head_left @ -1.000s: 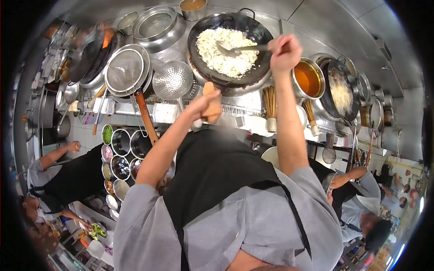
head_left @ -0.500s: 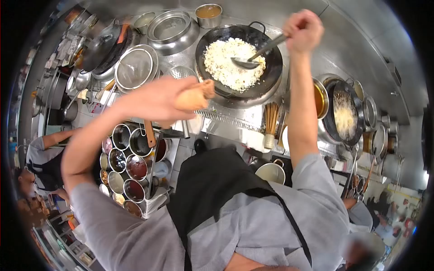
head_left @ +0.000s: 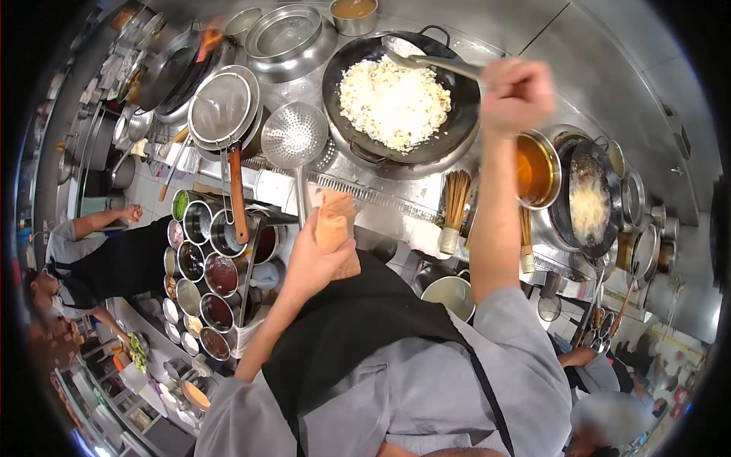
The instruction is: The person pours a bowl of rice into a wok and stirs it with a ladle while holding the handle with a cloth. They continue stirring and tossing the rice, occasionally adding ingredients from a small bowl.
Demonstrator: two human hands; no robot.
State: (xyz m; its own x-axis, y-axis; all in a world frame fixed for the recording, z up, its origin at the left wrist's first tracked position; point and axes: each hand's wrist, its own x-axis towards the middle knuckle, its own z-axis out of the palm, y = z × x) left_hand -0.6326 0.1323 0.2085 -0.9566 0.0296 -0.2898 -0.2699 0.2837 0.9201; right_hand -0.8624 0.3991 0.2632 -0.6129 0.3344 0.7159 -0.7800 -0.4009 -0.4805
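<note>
My right hand [head_left: 519,97] is closed around the handle of a metal ladle [head_left: 445,65], above the right rim of a black wok [head_left: 457,126]. The ladle's bowl lies at the wok's far rim, over the edge of a pile of fried rice [head_left: 392,107]. Close to my apron, my left hand [head_left: 316,263] grips a folded orange-tan cloth [head_left: 333,221], whose ends stick out above and below the fingers. Just beyond that hand, a perforated skimmer [head_left: 295,135] rests on the stove's near edge, its handle pointing down toward the hand.
A strainer [head_left: 221,107] and a bamboo brush [head_left: 457,198] flank the wok. Steel containers of sauces [head_left: 221,274] stand at lower left. A pot of amber liquid [head_left: 535,169] and a second wok [head_left: 617,198] with bubbling contents sit right. A co-worker [head_left: 84,251] stands left.
My left hand has drawn back from the stove toward my apron with the cloth. The ladle has moved from the rice's middle to the wok's far rim; my right hand has come lower.
</note>
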